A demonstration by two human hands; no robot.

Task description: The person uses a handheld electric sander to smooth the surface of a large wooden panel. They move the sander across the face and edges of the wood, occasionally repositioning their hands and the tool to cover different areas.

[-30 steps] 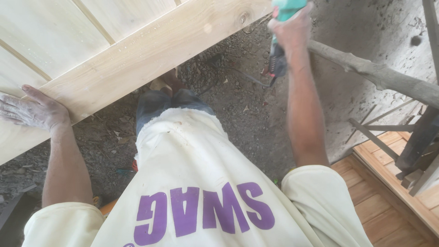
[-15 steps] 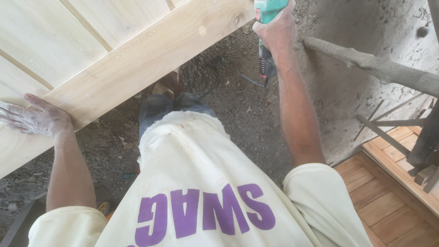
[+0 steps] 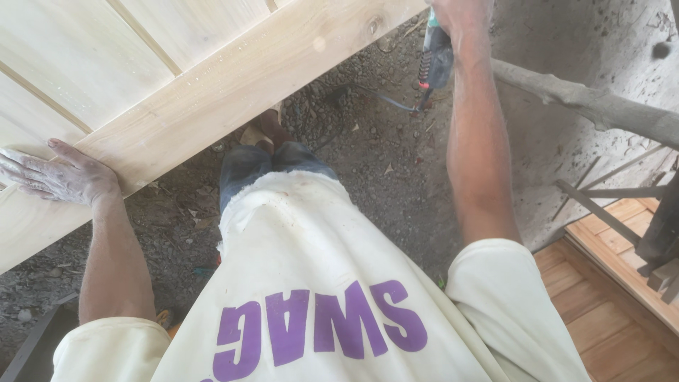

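Observation:
A large pale wooden panel [image 3: 163, 78] made of boards fills the upper left, with a wide plank along its near edge. My left hand [image 3: 56, 175], dusted white, lies flat with fingers spread on that plank near its left end. My right hand [image 3: 461, 15] is at the top edge, shut on a green and black power tool [image 3: 437, 58] whose cord [image 3: 382, 99] trails over the dirt. The tool's working end is out of view above the frame.
Dark dirt ground [image 3: 368, 163] lies under the panel, with my legs and one foot [image 3: 263, 131] on it. A rough grey branch [image 3: 587, 106] crosses the upper right. Brown slatted woodwork [image 3: 608, 304] and dark metal bars sit at the lower right.
My right hand and the tool have moved left and up towards the panel's near edge. My left hand has stayed flat on the plank.

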